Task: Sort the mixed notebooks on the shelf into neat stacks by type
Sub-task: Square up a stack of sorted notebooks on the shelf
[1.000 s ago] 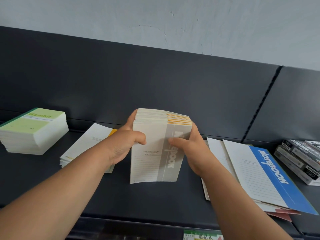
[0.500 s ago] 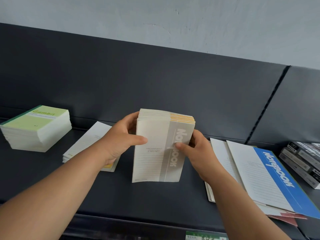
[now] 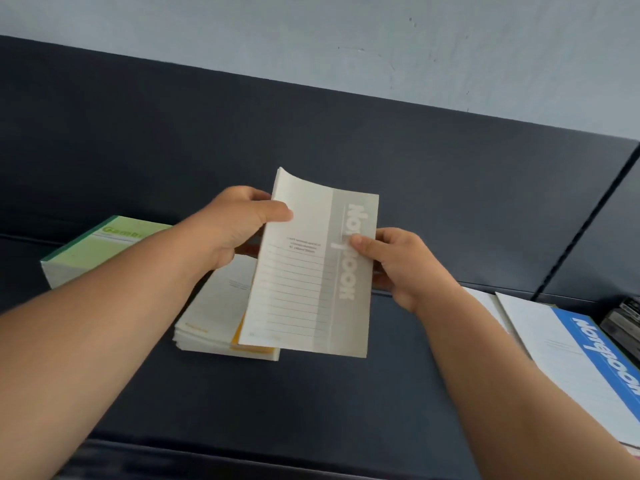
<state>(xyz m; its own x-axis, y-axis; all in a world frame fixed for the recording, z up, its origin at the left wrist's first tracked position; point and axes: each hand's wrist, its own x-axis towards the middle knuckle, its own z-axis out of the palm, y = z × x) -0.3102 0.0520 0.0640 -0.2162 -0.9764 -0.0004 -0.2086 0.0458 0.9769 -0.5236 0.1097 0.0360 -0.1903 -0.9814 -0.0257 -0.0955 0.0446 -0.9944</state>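
pale grey-banded notebook (image 3: 308,271) (top corner curled)

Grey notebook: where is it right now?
The grey notebook is at centre of the head view, gripped by the left hand and right hand, its lower-left corner overlapping the yellow-edged stack.

My left forearm (image 3: 121,306) covers the end of the title on the green stack (image 3: 93,251). The grey notebook (image 3: 311,271) hides most fingers of my right hand (image 3: 405,268) and the yellow-edged stack's (image 3: 214,317) right side; its small print is unreadable. At the shelf's (image 3: 346,393) right end, the picture's edge cuts off the blue notebook (image 3: 588,358) and a blurred dark stack (image 3: 623,320).
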